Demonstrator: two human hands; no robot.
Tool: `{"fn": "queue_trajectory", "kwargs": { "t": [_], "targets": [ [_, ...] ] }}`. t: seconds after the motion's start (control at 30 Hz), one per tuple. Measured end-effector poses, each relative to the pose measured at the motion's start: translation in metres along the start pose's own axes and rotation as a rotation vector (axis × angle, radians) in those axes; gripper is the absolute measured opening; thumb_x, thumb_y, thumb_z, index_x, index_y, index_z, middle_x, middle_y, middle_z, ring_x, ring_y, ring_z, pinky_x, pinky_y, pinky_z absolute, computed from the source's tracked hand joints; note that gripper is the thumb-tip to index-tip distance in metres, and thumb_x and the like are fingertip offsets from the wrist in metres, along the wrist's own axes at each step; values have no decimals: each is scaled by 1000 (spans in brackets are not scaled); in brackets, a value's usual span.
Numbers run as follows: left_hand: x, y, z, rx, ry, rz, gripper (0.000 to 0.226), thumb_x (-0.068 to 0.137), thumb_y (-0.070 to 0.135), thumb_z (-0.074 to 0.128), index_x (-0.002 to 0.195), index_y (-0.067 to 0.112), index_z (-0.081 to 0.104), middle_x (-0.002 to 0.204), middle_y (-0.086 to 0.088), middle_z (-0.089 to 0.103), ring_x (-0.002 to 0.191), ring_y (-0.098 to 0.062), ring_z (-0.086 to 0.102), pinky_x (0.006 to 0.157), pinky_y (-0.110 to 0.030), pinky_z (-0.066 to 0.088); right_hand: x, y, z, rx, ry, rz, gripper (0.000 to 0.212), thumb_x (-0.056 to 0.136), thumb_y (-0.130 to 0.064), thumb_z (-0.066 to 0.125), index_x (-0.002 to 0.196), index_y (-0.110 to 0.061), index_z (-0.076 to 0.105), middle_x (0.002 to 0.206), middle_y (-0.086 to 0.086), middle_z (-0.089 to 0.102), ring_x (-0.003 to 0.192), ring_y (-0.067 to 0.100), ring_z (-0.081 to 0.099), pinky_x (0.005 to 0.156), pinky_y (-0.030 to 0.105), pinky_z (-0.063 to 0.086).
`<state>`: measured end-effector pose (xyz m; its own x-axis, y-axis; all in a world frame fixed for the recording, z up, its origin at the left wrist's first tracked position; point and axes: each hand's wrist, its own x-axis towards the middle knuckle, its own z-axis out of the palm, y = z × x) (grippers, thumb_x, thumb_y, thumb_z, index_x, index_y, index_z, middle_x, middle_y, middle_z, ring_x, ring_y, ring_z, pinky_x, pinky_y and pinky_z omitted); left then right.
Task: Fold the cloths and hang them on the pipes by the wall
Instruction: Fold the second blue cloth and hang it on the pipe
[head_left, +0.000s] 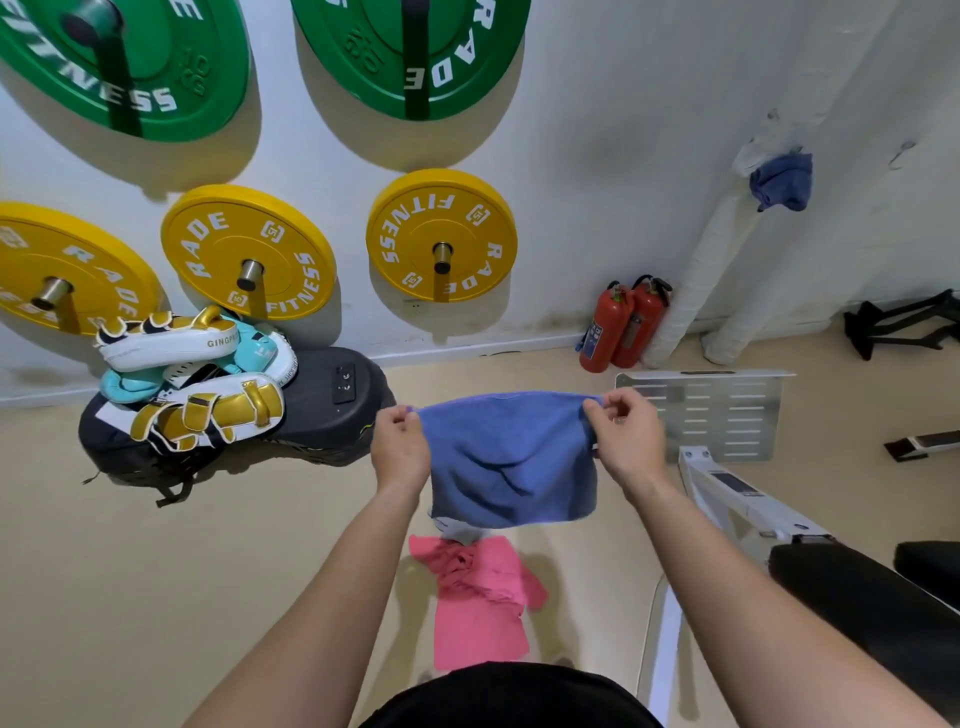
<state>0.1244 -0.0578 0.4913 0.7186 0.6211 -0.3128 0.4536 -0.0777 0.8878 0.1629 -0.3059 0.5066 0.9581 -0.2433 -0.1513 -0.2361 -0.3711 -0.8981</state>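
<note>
left hand: left hand (400, 441) pinches the top left corner of the blue cloth (511, 462); fingers curled over the hem
right hand: right hand (623, 436) pinches the top right corner; thumb and fingers clamped on the hem
blue cloth: held in the air between both hands; top edge pulled straight, rest hangs down with a few creases; above the floor (182, 545), in front of the person
pink cloth: pink cloth (478, 597) lies on the floor just below the held cloth; far end crumpled, near end flatter
second blue cloth: second blue cloth (782, 182) bunched at the top of a wrapped pipe (711, 260) by the wall, upper right
pipes: two white wrapped pipes run from the floor up the wall; only the left one carries a cloth
black bag: black bag (332, 410) lies on the floor against the wall, left; pile of gold-and-white pads (208, 410) stacked on top, something teal among them; inside of the bag cannot be seen
fire extinguishers: two red fire extinguishers (623, 322) stand touching each other, just left of the pipe's foot
wall: yellow plates (441, 236) and green plates (421, 52) hang on pegs
bench: black padded bench (857, 587) on a white frame, right
</note>
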Motion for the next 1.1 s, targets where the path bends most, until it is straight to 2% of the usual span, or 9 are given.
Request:
{"fn": "queue_trajectory", "kwargs": {
  "t": [0.07,0.13,0.37,0.5,0.67,0.77,0.87,1.0,1.1],
  "targets": [
    [-10,-14,10,-16,-76,-19,17,83,34,51,94,27,62,91,1,66,98,-32,65,88,-56,55,-18,7,15,23,-85,12,16,84,-24,71,75,-16,60,63,-3,56,58,16,53,67,48,56],
    [-26,-20,21,-24,-141,-3,8,84,30,57,86,28,65,85,3,68,90,-27,67,84,-54,57,-36,10,27,36,-144,17,15,83,-20,74,73,-17,62,63,-5,57,59,15,54,68,48,57],
    [-77,-16,36,-71,-260,125,17,89,6,66,86,20,73,84,8,74,80,-4,70,77,-20,53,-69,3,48,93,-229,6,13,81,-23,76,72,-27,68,65,-10,66,68,25,67,69,47,59],
    [-80,-19,34,-102,-243,109,9,87,7,70,87,15,74,80,5,76,78,-7,72,76,-22,56,-71,3,44,73,-244,-17,19,82,-20,75,70,-32,69,67,-11,67,61,15,61,69,44,59],
    [-82,-18,31,-108,-211,106,6,85,9,73,86,15,75,80,5,76,78,-9,72,77,-25,56,-73,0,42,-30,-269,-120,20,85,-17,72,73,-34,67,73,-5,70,54,6,53,62,24,48],
    [-82,-16,29,-138,-212,95,8,84,8,73,86,15,75,81,1,76,80,-15,72,79,-33,58,-73,0,41,-86,-310,-181,10,81,-21,72,81,-29,67,83,-5,69,67,10,61,68,29,52],
    [-80,-14,26,-173,-259,74,17,85,4,71,82,20,77,81,-1,77,80,-17,73,78,-33,59,-70,2,38,-146,-395,-267,20,74,-25,75,88,-28,61,93,-11,65,82,8,63,68,28,54],
    [-84,-9,22,-191,-397,87,20,90,4,67,87,20,78,83,-1,77,75,-11,70,68,-20,54,-64,-2,31,-109,-397,-243,19,76,-19,77,80,-24,59,80,-11,65,77,8,61,63,26,52],
    [-78,-10,14,-98,-466,196,18,92,10,65,94,22,79,88,4,77,84,-13,71,73,-24,55,-58,-4,27,-88,-412,-240,15,80,-14,76,78,-20,63,74,-11,65,71,4,58,59,16,45]
  ]
}}
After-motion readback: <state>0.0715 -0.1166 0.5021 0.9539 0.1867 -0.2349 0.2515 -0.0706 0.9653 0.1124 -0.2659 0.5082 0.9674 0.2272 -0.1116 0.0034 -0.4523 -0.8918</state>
